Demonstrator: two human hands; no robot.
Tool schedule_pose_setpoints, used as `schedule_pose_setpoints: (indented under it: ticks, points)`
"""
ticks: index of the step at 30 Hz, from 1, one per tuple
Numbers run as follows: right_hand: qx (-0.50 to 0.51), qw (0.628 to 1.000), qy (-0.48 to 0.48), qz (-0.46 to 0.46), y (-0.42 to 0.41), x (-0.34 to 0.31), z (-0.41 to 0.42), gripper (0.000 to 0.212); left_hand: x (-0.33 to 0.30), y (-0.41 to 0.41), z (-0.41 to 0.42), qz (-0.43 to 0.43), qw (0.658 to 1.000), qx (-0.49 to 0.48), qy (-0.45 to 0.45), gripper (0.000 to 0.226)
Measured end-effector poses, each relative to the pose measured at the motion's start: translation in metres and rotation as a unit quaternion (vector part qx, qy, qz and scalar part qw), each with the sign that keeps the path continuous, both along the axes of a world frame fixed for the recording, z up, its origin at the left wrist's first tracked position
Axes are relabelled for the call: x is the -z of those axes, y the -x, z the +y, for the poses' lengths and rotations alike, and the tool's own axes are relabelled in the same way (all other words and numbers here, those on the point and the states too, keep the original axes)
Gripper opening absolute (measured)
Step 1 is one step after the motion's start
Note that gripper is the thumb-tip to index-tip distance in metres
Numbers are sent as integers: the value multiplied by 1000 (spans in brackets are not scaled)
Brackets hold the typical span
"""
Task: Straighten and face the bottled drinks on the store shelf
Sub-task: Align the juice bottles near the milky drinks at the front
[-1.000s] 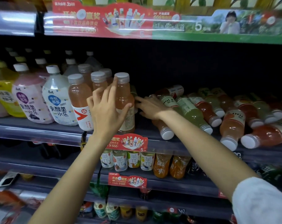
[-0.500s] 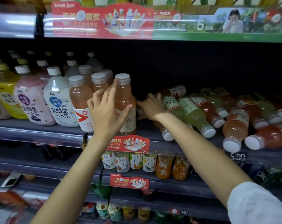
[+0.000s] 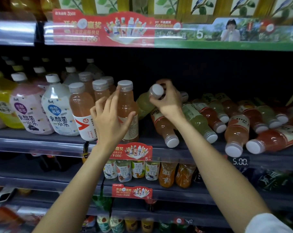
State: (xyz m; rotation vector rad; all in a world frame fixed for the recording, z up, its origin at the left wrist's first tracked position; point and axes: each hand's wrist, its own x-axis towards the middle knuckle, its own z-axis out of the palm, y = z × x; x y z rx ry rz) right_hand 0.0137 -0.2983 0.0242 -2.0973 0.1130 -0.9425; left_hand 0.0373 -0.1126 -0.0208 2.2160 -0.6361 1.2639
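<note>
Red promo tag [image 3: 133, 151] "¥666", price tag [image 3: 240, 161] "5.00"

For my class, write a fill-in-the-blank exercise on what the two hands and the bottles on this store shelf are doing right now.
1. The right hand grips a pale green bottle near its ____ cap.
2. The left hand rests against an orange bottle that stands ____.
3. To the right, many bottles lie on their ____ on the shelf.
4. The price tag on the shelf edge reads ____.

Missing words: white; upright; sides; 5.00
</note>
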Motion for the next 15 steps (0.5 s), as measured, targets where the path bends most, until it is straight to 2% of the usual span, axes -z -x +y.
schedule_pose_setpoints:
  ticks: [4, 7, 9, 11, 13, 15]
  points:
    - [-3, 997, -66, -37, -12, -14, 6, 41, 0, -1, 1, -5, 1000, 0, 5, 76]
    - [-63, 997, -42, -22, -21, -18, 16, 35, 0, -1, 2, -1, 1000, 4, 8, 76]
    - [-94, 995, -37, -9, -23, -20, 19, 38, 0, -2, 3, 0, 1000, 2, 6, 76]
    - [-114, 992, -51, 5, -18, -18, 16, 48, 1, -2, 3, -2, 1000, -1, 0, 76]
    - [-108, 991, -67, 30, -7, -10, 12, 67, 1, -2, 3, -4, 1000, -2, -1, 76]
    - [-45, 996, -7, 78, 3, 1, 9, 81, 1, -3, 3, -5, 1000, -5, -1, 76]
